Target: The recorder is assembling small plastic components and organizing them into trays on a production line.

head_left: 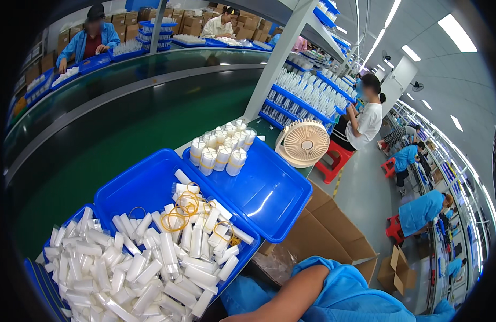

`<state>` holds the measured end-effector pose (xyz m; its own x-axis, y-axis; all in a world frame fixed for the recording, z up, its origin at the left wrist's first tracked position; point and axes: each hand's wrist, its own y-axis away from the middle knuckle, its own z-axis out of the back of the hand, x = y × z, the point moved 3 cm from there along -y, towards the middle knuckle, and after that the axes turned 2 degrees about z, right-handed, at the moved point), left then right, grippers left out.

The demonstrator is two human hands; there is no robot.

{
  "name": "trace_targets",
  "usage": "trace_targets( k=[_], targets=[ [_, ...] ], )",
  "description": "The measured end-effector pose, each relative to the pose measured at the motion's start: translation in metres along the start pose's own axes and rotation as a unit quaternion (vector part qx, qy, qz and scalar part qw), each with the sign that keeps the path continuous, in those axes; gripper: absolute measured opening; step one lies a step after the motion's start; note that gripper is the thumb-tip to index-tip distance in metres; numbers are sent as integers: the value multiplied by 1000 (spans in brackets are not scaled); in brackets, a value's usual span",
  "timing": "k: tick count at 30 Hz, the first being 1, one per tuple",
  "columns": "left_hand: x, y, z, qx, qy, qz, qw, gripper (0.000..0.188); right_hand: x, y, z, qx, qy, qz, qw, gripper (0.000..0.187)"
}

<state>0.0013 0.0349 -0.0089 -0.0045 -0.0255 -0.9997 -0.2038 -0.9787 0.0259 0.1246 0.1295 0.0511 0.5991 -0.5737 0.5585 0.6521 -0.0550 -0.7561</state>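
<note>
In the head view, only a bare forearm [283,298] in a blue sleeve [339,295] entered from the lower edge, right of centre; neither of the person's hands showed in the frame, so whether they were wide, narrow or holding anything could not be told.

Nearest the forearm, in the lower left of the frame, a blue tray [146,185] held a loose heap of white plastic tubes [151,263] lying in all directions. On top of that heap, toward the middle of the frame, lay several yellow rubber bands [186,209]. A second blue tray [269,196] sat just to the right and above, touching the first; at its upper end stood bundles of upright white tubes [221,147], packed close together. The rest of that tray's floor was bare and shiny.

Right of the bundles, a small cream desk fan [303,142] stood at the edge of the green desk [267,129]. Below the second tray, an open cardboard box [328,231] sat on the floor, and another smaller one [398,265] lay further to the lower right.

A dark green conveyor belt [124,123] ran across the upper left. Beyond it, two people worked at blue trays along the top of the frame. On the right, a person in a white shirt [366,121] sat on a red stool [334,161], with more seated workers in blue coats further down the aisle
</note>
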Motion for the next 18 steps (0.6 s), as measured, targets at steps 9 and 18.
trace_targets(
  k=[9, 18],
  targets=[
    [-30, 6, -6, -22, 82, -255, 963, 63, -3, 14, 131, -35, 363, -260, 894, 30],
    [-11, -7, 9, 6, 152, -238, 959, 56, -44, 93, 205, -16, 529, -490, 693, 26]
  ],
)
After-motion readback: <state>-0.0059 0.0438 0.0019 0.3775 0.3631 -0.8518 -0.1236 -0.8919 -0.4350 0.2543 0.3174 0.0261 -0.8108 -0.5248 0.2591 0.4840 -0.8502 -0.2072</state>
